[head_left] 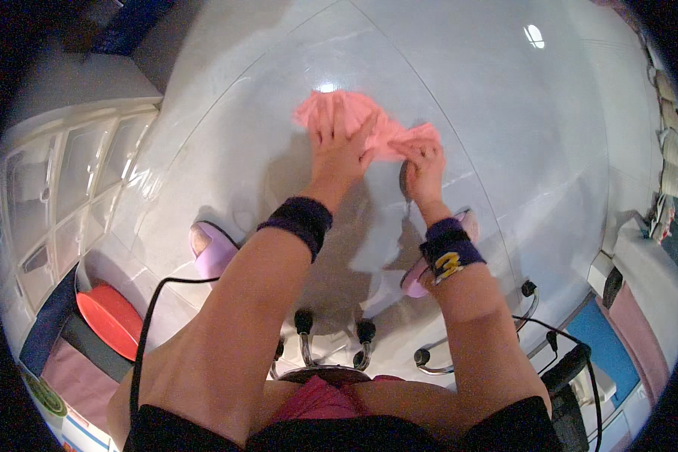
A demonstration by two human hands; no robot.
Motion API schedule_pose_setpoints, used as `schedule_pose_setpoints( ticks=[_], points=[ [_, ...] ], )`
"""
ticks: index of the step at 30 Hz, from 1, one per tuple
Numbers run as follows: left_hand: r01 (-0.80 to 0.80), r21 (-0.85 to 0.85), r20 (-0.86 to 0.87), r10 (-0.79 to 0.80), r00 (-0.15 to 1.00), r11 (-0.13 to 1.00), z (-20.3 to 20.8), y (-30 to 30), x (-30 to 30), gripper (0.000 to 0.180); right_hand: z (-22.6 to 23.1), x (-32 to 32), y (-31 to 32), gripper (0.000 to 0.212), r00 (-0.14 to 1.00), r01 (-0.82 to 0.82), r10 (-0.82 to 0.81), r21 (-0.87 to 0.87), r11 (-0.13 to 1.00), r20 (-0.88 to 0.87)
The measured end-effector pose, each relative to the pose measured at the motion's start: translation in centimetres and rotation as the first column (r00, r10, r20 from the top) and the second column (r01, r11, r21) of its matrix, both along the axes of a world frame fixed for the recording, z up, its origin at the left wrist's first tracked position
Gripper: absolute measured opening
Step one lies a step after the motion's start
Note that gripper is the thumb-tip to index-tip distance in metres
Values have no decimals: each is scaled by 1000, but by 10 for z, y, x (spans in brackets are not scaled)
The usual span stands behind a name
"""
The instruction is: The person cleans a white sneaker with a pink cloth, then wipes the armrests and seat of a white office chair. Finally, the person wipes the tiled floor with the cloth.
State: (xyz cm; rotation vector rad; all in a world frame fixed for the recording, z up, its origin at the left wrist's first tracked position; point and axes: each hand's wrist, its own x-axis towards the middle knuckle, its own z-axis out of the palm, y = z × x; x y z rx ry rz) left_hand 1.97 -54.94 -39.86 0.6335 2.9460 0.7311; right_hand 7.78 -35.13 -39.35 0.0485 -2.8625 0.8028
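Note:
A pink cloth (388,134) lies bunched on the shiny tiled floor in front of me. My left hand (337,147) presses flat on its left part with the fingers spread. At the cloth's right end, my right hand (427,167) pinches the fabric between thumb and fingers. Both arms reach forward and down, with a dark wristband (297,224) on the left wrist and another wristband (450,248) on the right.
Lilac slippers are on my feet, a left slipper (213,248) and a right slipper (416,279). Chair casters (303,322) stand below me. Clear plastic drawers (75,162) and a red round object (111,320) are at the left. Black cables run beside both arms.

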Motion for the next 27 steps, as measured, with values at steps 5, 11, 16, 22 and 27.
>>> schedule_pose_setpoints(
  ticks=[5,11,16,22,27],
  points=[
    [83,-65,109,-76,991,994,10,-53,82,69,10,89,-56,42,995,65,-62,-28,998,75],
    [112,-109,163,-94,982,988,16,-115,190,72,8,204,-117,38,985,98,-90,-50,994,149],
    [139,-190,246,-90,965,972,24,-163,277,72,11,289,-169,45,970,98,-81,-65,993,228],
    [164,-282,225,-101,969,945,29,-204,357,79,-9,377,-215,42,973,170,-131,-204,964,190],
    [188,-287,390,-64,919,939,49,-242,415,96,1,416,-243,35,965,176,-109,-279,944,237]
  ],
)
